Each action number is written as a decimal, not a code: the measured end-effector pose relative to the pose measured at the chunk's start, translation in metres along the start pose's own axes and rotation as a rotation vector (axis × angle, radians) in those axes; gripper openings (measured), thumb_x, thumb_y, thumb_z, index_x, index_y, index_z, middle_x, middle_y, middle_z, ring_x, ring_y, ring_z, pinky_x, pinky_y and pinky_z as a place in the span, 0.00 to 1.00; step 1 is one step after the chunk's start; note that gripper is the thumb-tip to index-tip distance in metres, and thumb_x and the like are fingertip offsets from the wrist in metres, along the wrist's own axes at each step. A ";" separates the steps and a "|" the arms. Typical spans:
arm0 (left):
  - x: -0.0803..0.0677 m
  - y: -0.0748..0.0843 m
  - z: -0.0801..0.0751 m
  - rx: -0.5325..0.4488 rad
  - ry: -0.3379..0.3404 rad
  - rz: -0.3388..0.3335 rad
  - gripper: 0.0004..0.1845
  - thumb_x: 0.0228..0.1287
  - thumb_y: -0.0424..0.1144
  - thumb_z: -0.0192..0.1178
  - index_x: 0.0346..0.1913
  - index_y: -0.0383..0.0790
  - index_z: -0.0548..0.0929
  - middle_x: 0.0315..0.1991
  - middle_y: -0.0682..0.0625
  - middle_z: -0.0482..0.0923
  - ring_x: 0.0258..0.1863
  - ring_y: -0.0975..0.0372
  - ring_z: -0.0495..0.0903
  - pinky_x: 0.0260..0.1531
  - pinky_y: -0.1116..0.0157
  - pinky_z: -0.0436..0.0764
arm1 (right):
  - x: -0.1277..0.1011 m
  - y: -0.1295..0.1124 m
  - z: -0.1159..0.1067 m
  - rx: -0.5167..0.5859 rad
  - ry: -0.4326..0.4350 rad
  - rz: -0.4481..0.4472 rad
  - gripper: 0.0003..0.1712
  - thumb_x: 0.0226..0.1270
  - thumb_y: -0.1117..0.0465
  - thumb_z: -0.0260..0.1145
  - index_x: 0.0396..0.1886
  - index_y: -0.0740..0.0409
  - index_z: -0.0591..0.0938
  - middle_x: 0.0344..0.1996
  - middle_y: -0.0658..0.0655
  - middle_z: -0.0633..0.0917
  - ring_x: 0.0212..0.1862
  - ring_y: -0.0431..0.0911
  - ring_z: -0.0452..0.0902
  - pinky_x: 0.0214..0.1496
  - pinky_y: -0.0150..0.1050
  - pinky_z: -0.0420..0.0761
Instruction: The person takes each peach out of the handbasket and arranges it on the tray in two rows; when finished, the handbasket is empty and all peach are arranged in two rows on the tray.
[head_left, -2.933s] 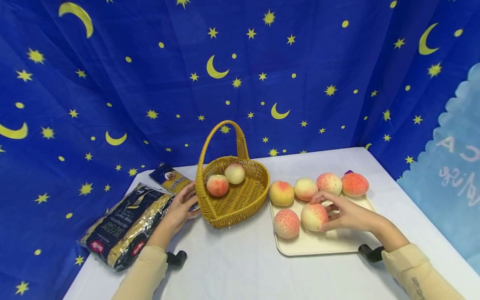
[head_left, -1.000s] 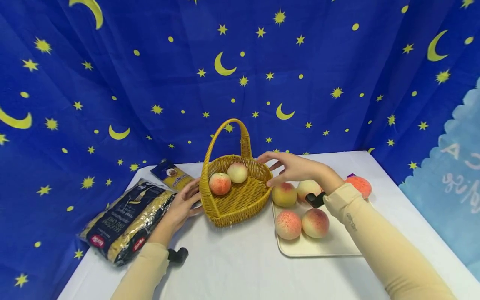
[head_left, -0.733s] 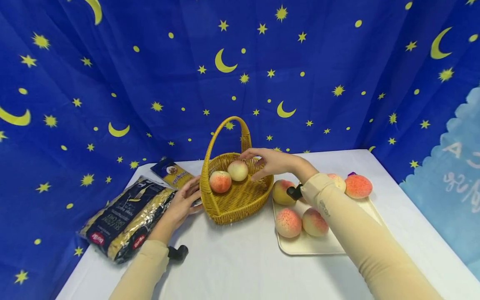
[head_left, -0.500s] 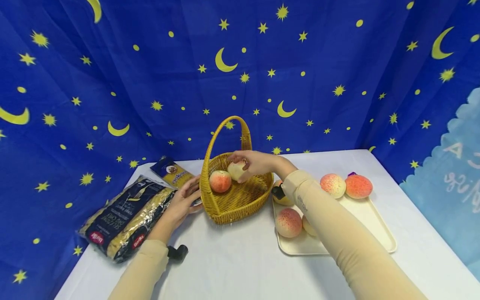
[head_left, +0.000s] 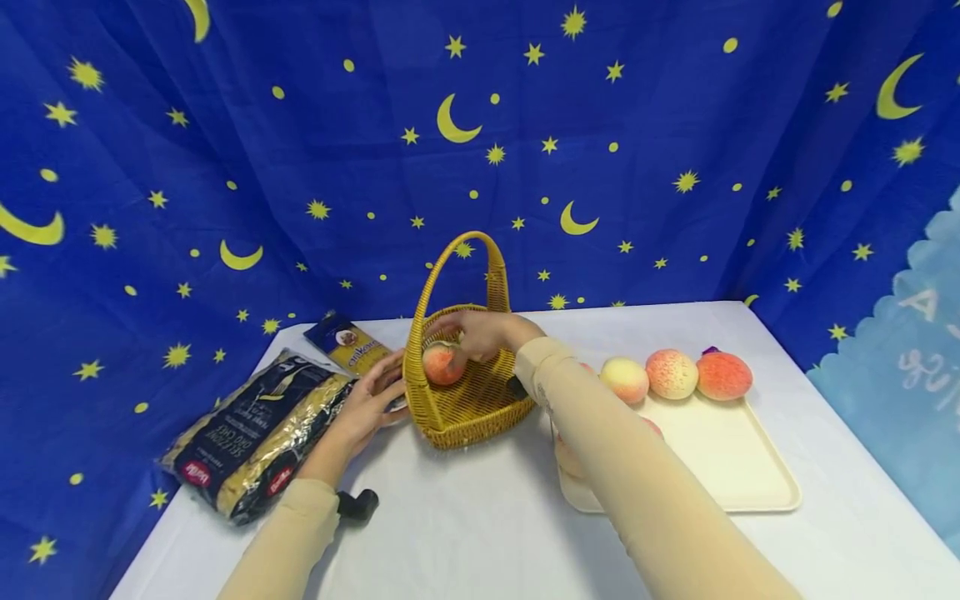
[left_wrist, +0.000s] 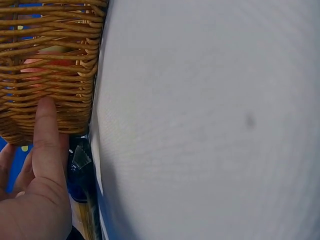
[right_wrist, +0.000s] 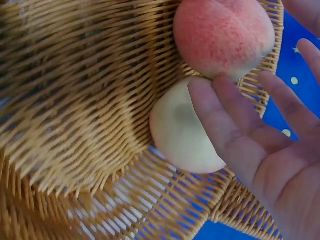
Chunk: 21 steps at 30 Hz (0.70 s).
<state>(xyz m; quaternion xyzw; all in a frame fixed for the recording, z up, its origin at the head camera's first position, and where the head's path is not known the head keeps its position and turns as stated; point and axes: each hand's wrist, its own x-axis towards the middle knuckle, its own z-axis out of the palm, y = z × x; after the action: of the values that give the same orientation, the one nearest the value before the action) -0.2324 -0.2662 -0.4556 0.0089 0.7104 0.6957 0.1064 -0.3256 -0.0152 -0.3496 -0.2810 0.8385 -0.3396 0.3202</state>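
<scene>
Right hand: your right hand [head_left: 480,332] reached into the wicker basket [head_left: 480,404], fingers [right_wrist: 227,125] loosely spread and laid against the pale peach [right_wrist: 182,132]; not curled round it as far as the wrist view showed.
Pale peach: lay on the basket floor against the woven wall, touching the red peach [head_left: 442,363], which sat just beside it.
Red peach: in the basket, near the handle side, in contact with the pale peach; one fingertip stood close to it in the wrist view.
Left hand: your left hand [head_left: 369,403] rested on the outside of the basket, fingers [left_wrist: 47,135] straight and pressed flat to the weave, holding nothing.
Basket: stood on the counter [head_left: 465,533] between the pasta bag [head_left: 255,442] and the tray [head_left: 742,475], handle upright.
Tray: cream, on the counter to the right of the basket; three peaches [head_left: 672,373] lined its far edge, and more fruit at its left end was mostly hidden behind your right sleeve [head_left: 637,492].
Pasta bag: lay flat at the left of the counter, just beside your left hand.
Small packet [head_left: 348,346]: lay behind the pasta bag, near the backdrop [head_left: 300,150].
Backdrop: blue cloth with yellow moons and stars, hung behind the counter.
</scene>
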 end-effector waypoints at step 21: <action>0.000 0.001 0.001 0.009 0.005 -0.015 0.35 0.85 0.39 0.56 0.87 0.53 0.57 0.87 0.44 0.55 0.82 0.45 0.62 0.72 0.41 0.78 | 0.004 -0.004 0.010 -0.005 -0.054 0.093 0.47 0.68 0.68 0.75 0.83 0.37 0.70 0.84 0.56 0.64 0.79 0.57 0.67 0.79 0.61 0.75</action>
<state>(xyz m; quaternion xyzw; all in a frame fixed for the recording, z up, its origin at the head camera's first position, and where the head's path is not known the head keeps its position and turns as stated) -0.2322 -0.2649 -0.4547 0.0023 0.7138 0.6917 0.1096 -0.3192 -0.0244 -0.3536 -0.2514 0.8426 -0.3144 0.3577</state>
